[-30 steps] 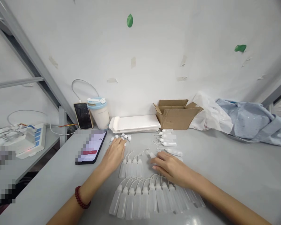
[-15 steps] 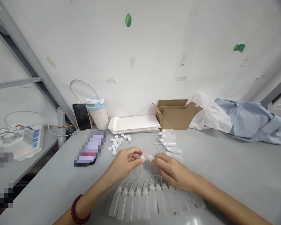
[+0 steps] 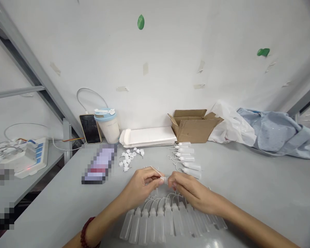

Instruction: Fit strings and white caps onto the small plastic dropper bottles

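My left hand [image 3: 142, 182] pinches a small white cap [image 3: 162, 178] with a thin tube beside it. Close on its right, my right hand [image 3: 187, 186] has its fingers closed round a translucent piece that meets the cap; most of that piece is hidden by the fingers. Below both hands lies a row of several clear plastic bottles [image 3: 152, 225] with thin curved tubes at their tops. Smaller white-tipped bottles [image 3: 187, 158] lie stacked behind my right hand. Loose white caps [image 3: 128, 156] are scattered behind my left hand.
Along the wall stand a phone [image 3: 91, 128], a lidded cup [image 3: 109, 127], a stack of white packets [image 3: 150, 136], an open cardboard box [image 3: 195, 131], a white plastic bag [image 3: 231, 125] and blue cloth [image 3: 276, 134]. Another phone [image 3: 100, 164] lies at the left; a power strip [image 3: 34, 158] sits beyond.
My hands have come closer together, and the cap now meets the piece in my right hand. The white tip seen between them is now mostly covered.
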A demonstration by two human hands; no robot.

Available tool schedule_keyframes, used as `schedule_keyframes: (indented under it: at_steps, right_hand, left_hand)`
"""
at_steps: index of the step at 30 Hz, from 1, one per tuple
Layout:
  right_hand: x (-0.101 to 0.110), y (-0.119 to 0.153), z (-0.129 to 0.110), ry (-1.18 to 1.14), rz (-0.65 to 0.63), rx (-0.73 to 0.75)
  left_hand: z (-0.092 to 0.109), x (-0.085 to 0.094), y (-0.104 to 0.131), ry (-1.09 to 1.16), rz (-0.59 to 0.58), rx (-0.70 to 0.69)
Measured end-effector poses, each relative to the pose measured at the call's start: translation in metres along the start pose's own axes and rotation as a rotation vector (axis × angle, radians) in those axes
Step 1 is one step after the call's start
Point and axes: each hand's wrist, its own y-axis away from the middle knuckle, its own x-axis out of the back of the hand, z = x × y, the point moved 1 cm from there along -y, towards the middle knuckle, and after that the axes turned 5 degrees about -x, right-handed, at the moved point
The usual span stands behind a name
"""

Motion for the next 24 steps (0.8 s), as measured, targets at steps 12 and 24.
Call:
schedule_keyframes:
  at_steps: [12, 24]
  right_hand:
    - [0.0010, -0.0003, -0.0020, -0.317, 0.004, -0.141]
    - [-0.0011, -0.0007, 0.0024, -0.410, -0.018, -0.182]
  left_hand:
    - [0.0052, -0.0025, -0.0015, 0.197, 0.068, 0.055]
    - [0.0042, -0.0036, 0.0034, -0.042, 0.039, 0.031]
